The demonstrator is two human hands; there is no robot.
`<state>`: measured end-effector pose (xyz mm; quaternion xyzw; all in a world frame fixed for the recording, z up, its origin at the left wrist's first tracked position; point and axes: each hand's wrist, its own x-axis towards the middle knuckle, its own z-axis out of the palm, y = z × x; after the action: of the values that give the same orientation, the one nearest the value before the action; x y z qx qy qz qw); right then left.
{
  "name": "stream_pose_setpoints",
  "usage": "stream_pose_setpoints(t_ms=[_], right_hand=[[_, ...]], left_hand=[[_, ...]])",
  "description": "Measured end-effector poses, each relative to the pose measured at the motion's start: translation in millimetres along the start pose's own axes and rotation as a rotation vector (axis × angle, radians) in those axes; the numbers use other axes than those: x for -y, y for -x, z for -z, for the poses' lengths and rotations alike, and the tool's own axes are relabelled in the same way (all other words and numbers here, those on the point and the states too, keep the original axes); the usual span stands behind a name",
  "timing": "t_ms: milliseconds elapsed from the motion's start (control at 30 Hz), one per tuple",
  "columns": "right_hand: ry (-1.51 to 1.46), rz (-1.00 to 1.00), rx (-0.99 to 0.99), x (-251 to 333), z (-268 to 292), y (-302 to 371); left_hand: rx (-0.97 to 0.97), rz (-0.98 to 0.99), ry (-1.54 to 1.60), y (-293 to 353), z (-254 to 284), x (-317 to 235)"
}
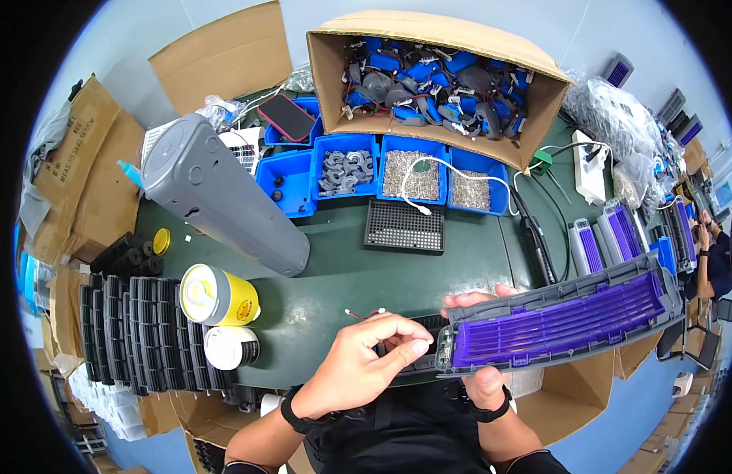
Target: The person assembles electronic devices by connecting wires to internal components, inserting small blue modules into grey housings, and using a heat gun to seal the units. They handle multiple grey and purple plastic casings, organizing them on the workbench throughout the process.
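A long grey housing with a purple slatted grille lies tilted across my right hand, its right end raised. My right hand grips it near its left end, thumb on the near edge and fingers behind the far edge. At that same end, a small green circuit board shows in the housing. Close beside it, my left hand is closed in a pinch, thumb against forefinger; whatever sits between the fingertips is too small to make out. Just beyond the left hand, a short red wire with a white connector shows.
Blue bins of grey parts and screws line the back, below a carton of blue-wrapped parts. A tall grey casing lies left. Nearer stand a yellow tub, a white jar and black rollers. A co-worker's hand shows far right.
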<state>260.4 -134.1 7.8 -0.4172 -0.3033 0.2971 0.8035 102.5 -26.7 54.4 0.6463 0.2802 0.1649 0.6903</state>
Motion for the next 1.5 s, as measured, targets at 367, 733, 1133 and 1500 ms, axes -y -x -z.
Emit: stream_pose_setpoints(t_ms=[367, 733, 1133, 1500], right_hand=[[0.002, -0.014, 0.095, 1.9, 4.6, 6.0], [-0.003, 0.025, 0.123, -3.1, 8.3, 7.3], [0.041, 0.008, 0.242, -4.5, -3.8, 0.7], [-0.033, 0.083, 0.382, -12.2, 8.3, -2.0]], left_hand=[[0.154, 0.063, 0.302, 5.1, 22.8, 4.5], [0.063, 0.037, 0.211, 20.0, 57.0, -1.4], [0.028, 0.115, 0.120, 20.6, 20.9, 5.7], [0.134, 0.218, 0.094, 6.4, 17.4, -3.3]])
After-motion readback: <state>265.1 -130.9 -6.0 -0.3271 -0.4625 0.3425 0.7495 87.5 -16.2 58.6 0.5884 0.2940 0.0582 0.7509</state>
